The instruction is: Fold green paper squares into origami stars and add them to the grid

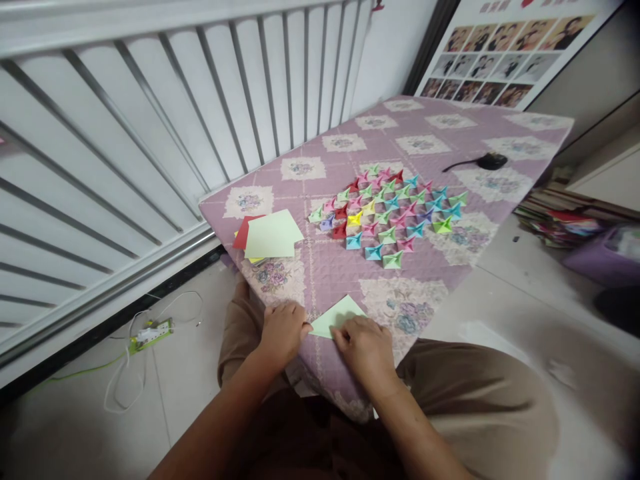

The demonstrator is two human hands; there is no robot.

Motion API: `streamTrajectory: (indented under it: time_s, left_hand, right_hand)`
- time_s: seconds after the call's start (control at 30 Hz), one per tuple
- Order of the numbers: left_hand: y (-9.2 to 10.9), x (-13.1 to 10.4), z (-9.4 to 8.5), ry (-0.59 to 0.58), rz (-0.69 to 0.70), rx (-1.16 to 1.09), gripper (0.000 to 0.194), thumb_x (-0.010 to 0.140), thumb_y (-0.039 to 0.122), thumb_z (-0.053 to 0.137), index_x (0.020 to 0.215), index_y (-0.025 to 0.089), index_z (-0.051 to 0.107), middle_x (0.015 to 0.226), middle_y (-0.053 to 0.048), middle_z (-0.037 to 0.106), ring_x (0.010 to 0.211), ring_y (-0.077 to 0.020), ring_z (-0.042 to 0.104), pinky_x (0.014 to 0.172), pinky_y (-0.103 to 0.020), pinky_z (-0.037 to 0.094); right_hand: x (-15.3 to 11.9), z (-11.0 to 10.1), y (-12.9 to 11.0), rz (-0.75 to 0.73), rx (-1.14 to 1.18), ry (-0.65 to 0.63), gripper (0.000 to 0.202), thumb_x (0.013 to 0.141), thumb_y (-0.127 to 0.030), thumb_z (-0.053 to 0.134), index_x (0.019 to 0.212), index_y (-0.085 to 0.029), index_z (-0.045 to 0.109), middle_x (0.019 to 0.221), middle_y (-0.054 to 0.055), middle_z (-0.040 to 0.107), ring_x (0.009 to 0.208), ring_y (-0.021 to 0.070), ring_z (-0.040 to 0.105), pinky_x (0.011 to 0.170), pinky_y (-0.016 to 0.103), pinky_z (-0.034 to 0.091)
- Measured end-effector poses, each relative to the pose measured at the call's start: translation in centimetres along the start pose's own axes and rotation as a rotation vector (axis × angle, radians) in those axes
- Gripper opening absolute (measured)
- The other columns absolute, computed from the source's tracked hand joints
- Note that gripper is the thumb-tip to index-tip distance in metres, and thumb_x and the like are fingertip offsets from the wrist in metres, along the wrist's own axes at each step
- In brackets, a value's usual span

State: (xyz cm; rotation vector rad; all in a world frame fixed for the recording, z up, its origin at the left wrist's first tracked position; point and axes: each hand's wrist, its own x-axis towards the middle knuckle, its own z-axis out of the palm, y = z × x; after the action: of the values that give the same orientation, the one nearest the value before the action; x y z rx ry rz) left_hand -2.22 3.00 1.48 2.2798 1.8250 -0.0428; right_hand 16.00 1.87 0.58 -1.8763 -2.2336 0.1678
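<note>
Paper triangle (336,316), pale green, under fingers (341,338), quilted tablecloth (336,270)

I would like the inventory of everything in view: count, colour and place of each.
table: one, purple floral cover, centre
folded sheet: one, pale green, near table corner
folded paper pieces: dozens, mixed colours, mid-table
paper stack: one, pale green over red and yellow, table's left
corded object: one, black, table's far right
slatted panel: one, white, left
photo board: one, white, upper right
floor: one, pale, below
power strip: one, green-white, left floor
cables: several, white and green, beside it
container: one, purple, right
pile: one, mixed colours, right
trouser legs: two, brown, bottom
left hand: one, bare, at sheet's left tip
right hand: one, bare, on sheet
</note>
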Motion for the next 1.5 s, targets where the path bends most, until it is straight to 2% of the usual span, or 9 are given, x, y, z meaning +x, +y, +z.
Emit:
streamTrajectory:
  time_s: [0.07,0.2,0.3,0.37,0.73,0.93,1.17,1.4,1.5]
  left_hand:
    - [-0.1,-0.1,0.0,0.037,0.079,0.013,0.018,0.090,0.035,0.053,0.103,0.024,0.059,0.104,-0.003,0.062,0.098,-0.0228,0.053,0.086,-0.040,0.034]
    - [-0.6,-0.3,0.2,0.122,0.399,0.084,0.026,0.095,0.032,0.044,0.120,0.033,0.053,0.129,-0.001,0.053,0.109,-0.0212,0.047,0.089,-0.038,0.031]
    - [-0.8,-0.2,0.5,0.151,0.577,0.145,0.028,0.098,0.032,0.038,0.122,0.030,0.052,0.139,-0.001,0.047,0.116,-0.0213,0.043,0.088,-0.037,0.031]
    - [-0.9,-0.2,0.7,0.162,0.627,0.173,0.029,0.099,0.031,0.035,0.122,0.028,0.052,0.138,-0.002,0.048,0.116,-0.0212,0.043,0.087,-0.037,0.030]
    - [-1.2,-0.1,0.6,0.209,0.714,0.240,0.031,0.098,0.032,0.036,0.125,0.033,0.051,0.137,0.000,0.048,0.112,-0.0213,0.044,0.084,-0.037,0.030]
    - [-1.3,0.0,0.8,0.222,0.732,0.260,0.031,0.098,0.031,0.037,0.126,0.034,0.051,0.137,-0.001,0.048,0.109,-0.0215,0.046,0.082,-0.036,0.030]
    - [-2.1,0.3,0.6,0.175,0.769,0.241,0.032,0.097,0.033,0.040,0.127,0.036,0.049,0.139,-0.004,0.045,0.113,-0.0237,0.044,0.088,-0.039,0.032]
    - [-3.4,-0.4,0.0,0.110,0.731,0.229,0.032,0.096,0.030,0.041,0.127,0.033,0.050,0.142,-0.003,0.041,0.122,-0.0264,0.039,0.097,-0.041,0.033]
    - [-4.2,-1.1,0.0,0.111,0.708,0.221,0.032,0.095,0.026,0.044,0.126,0.031,0.051,0.141,-0.002,0.043,0.125,-0.0255,0.037,0.099,-0.040,0.034]
  right_hand:
    - [-0.1,0.0,0.1,-0.005,0.014,0.019,0.025,0.083,-0.035,0.061,0.063,-0.020,0.060,0.072,0.001,0.062,0.077,0.0181,0.054,0.068,0.031,0.023]
    - [-0.3,0.2,0.1,-0.021,0.029,0.060,0.025,0.083,-0.034,0.061,0.062,-0.020,0.059,0.071,0.001,0.061,0.076,0.0171,0.053,0.068,0.031,0.023]
    - [-0.4,0.4,0.2,-0.034,0.040,0.085,0.027,0.084,-0.035,0.059,0.063,-0.020,0.059,0.071,0.002,0.061,0.075,0.0168,0.052,0.068,0.030,0.023]
    - [-0.5,0.5,0.3,-0.037,0.048,0.101,0.027,0.085,-0.037,0.058,0.065,-0.019,0.059,0.071,0.002,0.060,0.075,0.0171,0.052,0.068,0.030,0.024]
    - [-2.2,0.6,1.8,-0.076,0.152,0.124,0.018,0.088,-0.031,0.055,0.074,-0.021,0.061,0.076,0.001,0.060,0.079,0.0182,0.051,0.073,0.031,0.027]
    - [-3.3,1.2,1.2,-0.269,0.135,0.173,0.020,0.092,-0.025,0.050,0.105,-0.022,0.065,0.093,0.005,0.064,0.087,0.0190,0.051,0.081,0.034,0.029]
    - [-4.0,1.3,1.6,-0.357,0.067,0.139,0.027,0.091,-0.026,0.051,0.115,-0.022,0.063,0.101,0.006,0.065,0.094,0.0202,0.051,0.082,0.034,0.032]
    - [-3.6,0.4,1.2,-0.351,-0.051,0.019,0.035,0.086,-0.035,0.060,0.121,-0.032,0.059,0.109,0.005,0.064,0.097,0.0226,0.052,0.082,0.038,0.031]
    - [-3.6,0.5,1.4,-0.372,-0.035,0.026,0.032,0.088,-0.035,0.058,0.119,-0.029,0.061,0.109,0.006,0.065,0.100,0.0222,0.052,0.084,0.038,0.032]
